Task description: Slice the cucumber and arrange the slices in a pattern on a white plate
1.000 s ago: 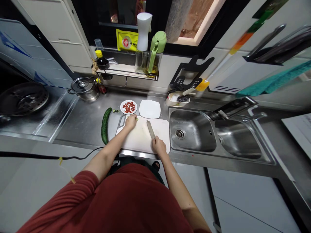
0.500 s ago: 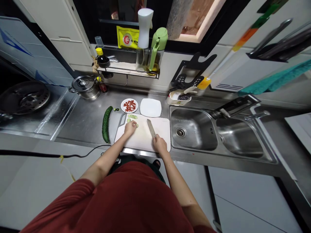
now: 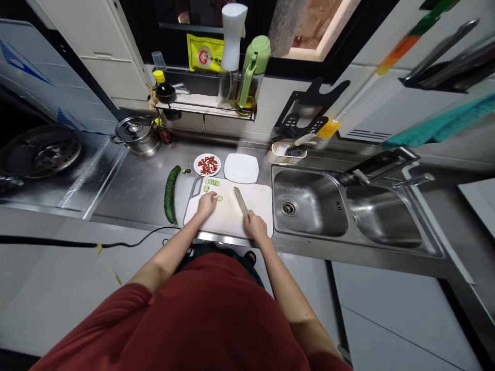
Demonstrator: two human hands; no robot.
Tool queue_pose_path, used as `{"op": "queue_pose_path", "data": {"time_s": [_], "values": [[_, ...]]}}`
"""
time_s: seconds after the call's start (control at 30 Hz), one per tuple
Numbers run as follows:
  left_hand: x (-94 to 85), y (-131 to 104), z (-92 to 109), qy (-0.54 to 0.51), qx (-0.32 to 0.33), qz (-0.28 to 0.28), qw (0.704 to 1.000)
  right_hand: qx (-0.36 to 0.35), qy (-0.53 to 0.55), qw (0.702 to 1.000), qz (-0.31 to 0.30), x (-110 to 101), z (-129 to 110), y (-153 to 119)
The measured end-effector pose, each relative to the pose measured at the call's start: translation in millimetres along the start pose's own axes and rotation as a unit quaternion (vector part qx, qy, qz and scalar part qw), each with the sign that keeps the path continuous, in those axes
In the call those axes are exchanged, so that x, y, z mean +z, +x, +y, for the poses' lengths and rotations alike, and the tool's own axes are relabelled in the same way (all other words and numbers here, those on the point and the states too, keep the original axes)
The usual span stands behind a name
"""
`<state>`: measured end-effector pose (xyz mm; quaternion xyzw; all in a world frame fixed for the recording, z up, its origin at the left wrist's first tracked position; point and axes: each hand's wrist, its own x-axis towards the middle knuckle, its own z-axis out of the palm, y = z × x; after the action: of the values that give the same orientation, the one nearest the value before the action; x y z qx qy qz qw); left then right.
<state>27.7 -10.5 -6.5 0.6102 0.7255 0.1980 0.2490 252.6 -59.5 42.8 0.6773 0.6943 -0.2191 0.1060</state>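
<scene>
My right hand (image 3: 256,225) is wrapped round the handle of a knife (image 3: 240,200), whose blade points away over the white cutting board (image 3: 228,221). On the board's left half, my left hand (image 3: 208,203) has its fingers bent together beside a cucumber slice (image 3: 219,198); anything between them is too small to make out. Several cucumber slices (image 3: 212,182) lie in a row near the board's far edge, with more just below them. A whole cucumber (image 3: 170,195) rests on the steel counter left of the board.
Beyond the board stand a plate of chopped red pieces (image 3: 208,165) and a white plate (image 3: 241,168). The double sink (image 3: 309,206) is at the right. A lidded pot (image 3: 137,136) is at the back left, and a bottle rack (image 3: 204,105) hangs behind.
The whole view has shifted slightly. My left hand is a little farther from the cucumber slice at its right, which now shows more fully. The knife stays in my right hand.
</scene>
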Motion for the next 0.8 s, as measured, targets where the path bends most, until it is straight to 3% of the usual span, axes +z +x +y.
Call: {"op": "queue_pose_path", "data": {"time_s": [0.2,0.8], "values": [[2.6,6,-8,0.0,0.003,0.045,0.999,-0.055,-0.03,0.998,-0.003,-1,-7,-15],[8.2,14,-8,0.003,-0.024,0.03,0.999,-0.094,-0.096,0.991,-0.01,0,-19,-24]]}}
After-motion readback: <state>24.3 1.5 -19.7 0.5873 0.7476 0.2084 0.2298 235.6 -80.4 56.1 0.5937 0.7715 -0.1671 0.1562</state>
